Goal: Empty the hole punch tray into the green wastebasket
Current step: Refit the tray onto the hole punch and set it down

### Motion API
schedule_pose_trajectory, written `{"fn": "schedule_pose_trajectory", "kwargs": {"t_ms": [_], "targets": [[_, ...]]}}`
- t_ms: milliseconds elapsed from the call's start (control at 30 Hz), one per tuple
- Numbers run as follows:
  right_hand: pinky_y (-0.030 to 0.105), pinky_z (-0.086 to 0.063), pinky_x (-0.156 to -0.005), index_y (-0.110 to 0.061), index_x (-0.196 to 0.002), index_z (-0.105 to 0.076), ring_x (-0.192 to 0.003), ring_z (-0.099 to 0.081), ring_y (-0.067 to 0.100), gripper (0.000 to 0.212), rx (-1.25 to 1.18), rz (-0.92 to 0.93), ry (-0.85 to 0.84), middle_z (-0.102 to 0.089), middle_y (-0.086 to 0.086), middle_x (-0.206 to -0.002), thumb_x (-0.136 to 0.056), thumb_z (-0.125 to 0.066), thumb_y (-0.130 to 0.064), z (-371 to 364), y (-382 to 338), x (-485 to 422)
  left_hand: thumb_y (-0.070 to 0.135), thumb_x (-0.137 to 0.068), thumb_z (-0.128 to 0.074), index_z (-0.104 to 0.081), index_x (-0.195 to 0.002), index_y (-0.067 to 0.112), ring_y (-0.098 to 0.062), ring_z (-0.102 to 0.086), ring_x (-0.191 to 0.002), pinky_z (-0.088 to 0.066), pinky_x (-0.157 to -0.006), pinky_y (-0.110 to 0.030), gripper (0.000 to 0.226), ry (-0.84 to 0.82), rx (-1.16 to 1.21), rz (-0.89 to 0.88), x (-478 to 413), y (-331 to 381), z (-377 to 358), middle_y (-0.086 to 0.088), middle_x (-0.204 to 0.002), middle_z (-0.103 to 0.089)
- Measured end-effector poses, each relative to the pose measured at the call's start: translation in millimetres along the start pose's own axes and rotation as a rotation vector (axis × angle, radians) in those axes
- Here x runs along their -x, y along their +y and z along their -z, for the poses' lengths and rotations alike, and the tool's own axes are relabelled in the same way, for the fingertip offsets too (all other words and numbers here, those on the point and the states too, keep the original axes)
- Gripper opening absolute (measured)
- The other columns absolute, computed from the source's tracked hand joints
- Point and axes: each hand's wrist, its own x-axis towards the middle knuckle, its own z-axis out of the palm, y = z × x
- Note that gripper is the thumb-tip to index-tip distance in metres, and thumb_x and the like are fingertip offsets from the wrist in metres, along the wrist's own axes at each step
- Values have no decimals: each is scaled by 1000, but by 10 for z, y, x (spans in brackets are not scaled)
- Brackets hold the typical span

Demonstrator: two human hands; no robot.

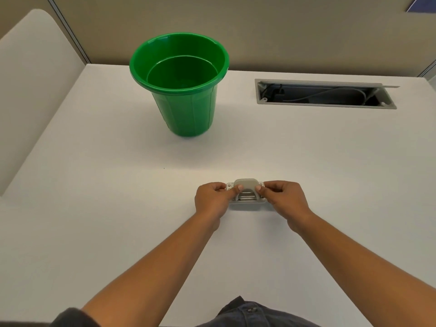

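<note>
Gripping the punch [246, 192] at either end, left hand [213, 200] and right hand [286, 199] hold its long axis crosswise; the wastebasket [181, 90] stands ahead-left, well apart.

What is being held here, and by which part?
The grey hole punch is held at its two ends: the left hand pinches the left end, the right hand the right end. It sits low over the white desk.

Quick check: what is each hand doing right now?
Left hand: closed, pinching the left end of the small grey plastic hole punch on the white table.
Right hand: closed, pinching the punch's right end.
</note>
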Motion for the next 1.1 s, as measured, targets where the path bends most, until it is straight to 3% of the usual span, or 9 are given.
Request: {"fn": "schedule_pose_trajectory", "kwargs": {"t_ms": [67, 167, 233, 300, 433, 567, 700, 867, 1100], "targets": [[35, -56, -77, -23, -81, -77, -89, -72, 23, 10, 29, 10, 11, -79, 7, -92, -77, -82, -31, 2, 5, -51, 41, -60, -89, -74, -82, 7, -16, -58, -69, -44, -62, -24, 44, 18, 8, 11, -26, -19, -34, -2, -78, -71], [42, -56, -84, -28, -71, -74, -89, -71, 23, 10, 60, 26, 19, -79, 12, -92, -76, -82, -32, 20, 31, -106, 41, -61, -88, -72, -78, -2, -20, -51, -69, -40, -67, -30, 49, 26, 5, 13, -34, -59, -91, -4, -75, -63], [39, -56, -81, -26, -75, -75, -91, -71, 23, 10, 66, 13, 22, -79, 8, -93, -77, -82, -33, 21, 70, -136, 44, -60, -87, -70, -71, 6, -19, -52, -68, -41, -66, -31, 43, 45, -27, 1, -42, -77, -119, -1, -74, -62], [32, -56, -81, -18, -93, -78, -93, -70, 21, 21, 80, 5, 25, -78, 4, -97, -78, -81, -32, 12, 119, -156, 48, -57, -87, -69, -67, 12, -18, -59, -67, -47, -65, -30, 41, 74, -89, -17, -64, -78, -146, 3, -73, -68], [32, -55, -82, -13, -106, -77, -89, -70, 20, 33, 74, -20, 34, -77, 3, -99, -79, -80, -30, -10, 181, -182, 52, -54, -87, -62, -58, 27, -2, -59, -64, -46, -57, -21, 36, 103, -193, -66, -99, -56, -146, 18, -66, -62], [26, -51, -79, -14, -107, -77, -90, -69, 14, 34, 93, 1, 56, -76, -1, -95, -78, -80, -32, -13, 206, -194, 55, -55, -85, -74, -72, 18, -11, -63, -66, -45, -56, -24, 42, 97, -230, -95, -124, -80, -147, 11, -70, -69], [20, -48, -75, -13, -109, -75, -87, -67, 9, 37, 92, 17, 64, -73, -4, -91, -79, -80, -33, -27, 224, -190, 56, -55, -85, -76, -83, 15, -8, -63, -66, -43, -56, -23, 51, 116, -224, -118, -124, -118, -157, 7, -74, -71], [15, -46, -71, -12, -112, -74, -87, -67, 9, 40, 114, 44, 77, -73, -2, -93, -80, -79, -35, -42, 243, -182, 57, -55, -85, -71, -81, 19, -1, -61, -66, -44, -55, -20, 48, 131, -253, -150, -112, -124, -157, 16, -69, -65], [18, -47, -75, -13, -110, -74, -87, -67, 10, 39, 139, 59, 67, -74, -2, -95, -80, -78, -36, -34, 236, -172, 55, -60, -84, -64, -78, 23, 1, -59, -66, -42, -54, -16, 42, 99, -281, -186, -101, -126, -139, 16, -69, -63]]}}
